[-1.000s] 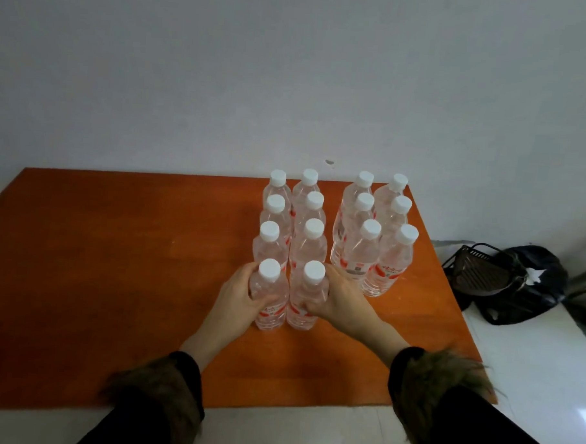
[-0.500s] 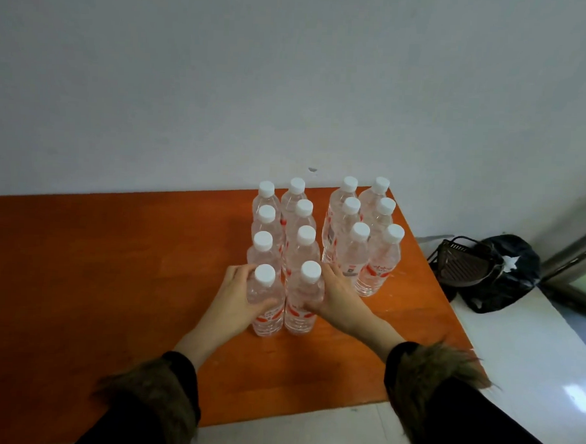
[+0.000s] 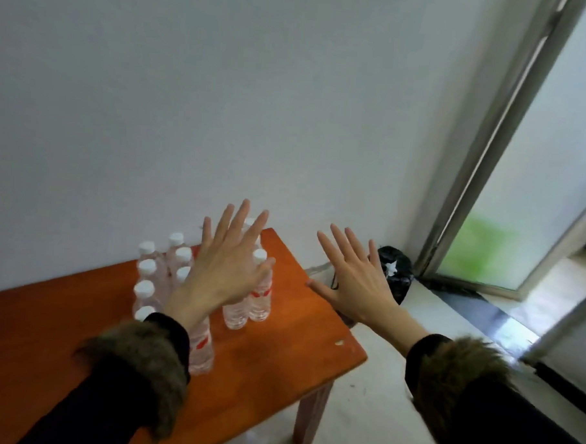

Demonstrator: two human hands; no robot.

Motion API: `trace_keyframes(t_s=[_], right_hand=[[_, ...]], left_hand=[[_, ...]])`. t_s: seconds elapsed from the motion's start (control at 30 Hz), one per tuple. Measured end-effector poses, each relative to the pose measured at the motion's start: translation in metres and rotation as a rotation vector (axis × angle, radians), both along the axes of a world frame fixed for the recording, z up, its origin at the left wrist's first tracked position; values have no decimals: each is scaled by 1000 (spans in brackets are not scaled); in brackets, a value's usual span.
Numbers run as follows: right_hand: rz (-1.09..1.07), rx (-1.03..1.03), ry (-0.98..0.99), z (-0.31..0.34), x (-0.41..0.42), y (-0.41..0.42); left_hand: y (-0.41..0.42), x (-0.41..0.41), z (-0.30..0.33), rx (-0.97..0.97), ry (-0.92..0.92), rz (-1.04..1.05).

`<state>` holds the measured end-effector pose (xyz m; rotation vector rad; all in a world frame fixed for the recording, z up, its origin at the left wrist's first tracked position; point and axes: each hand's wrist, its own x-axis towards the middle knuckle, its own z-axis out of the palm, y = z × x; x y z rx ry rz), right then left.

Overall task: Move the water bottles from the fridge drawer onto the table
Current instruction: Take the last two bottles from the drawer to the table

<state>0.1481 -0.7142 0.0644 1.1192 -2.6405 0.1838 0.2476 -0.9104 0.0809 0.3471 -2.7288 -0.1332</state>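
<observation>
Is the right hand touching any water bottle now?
Apart. The head view shows the right hand open in the air past the table edge, bare tabletop separating it from the water bottles.

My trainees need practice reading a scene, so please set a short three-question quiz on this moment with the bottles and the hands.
1. True or false: the left hand grips a water bottle.
2. Multiple choice: the water bottles stand on A) the floor, B) the orange table, C) a fridge drawer.
3. Fill in: the caps of the bottles are ____.

Key
1. False: both the left hand and the right hand are raised with fingers spread and hold nothing.
2. B; they stand upright in rows.
3. White.
</observation>
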Motion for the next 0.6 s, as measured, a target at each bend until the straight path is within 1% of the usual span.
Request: trace_keyframes(t_s=[0.1,0.2,0.4,0.6], right_hand=[[-144,-7,115,26,0,90],[-299,-20,178,43,14,185],[-575,-14,216,55,72,366],[-886,28,218,58,124,520]], left_hand=[[69,-24,14,-78,50,-156],[151,-37,24,-124,88,-329],[325,-48,28,-120,109,-606],[486,-61,33,-85,139,-891]])
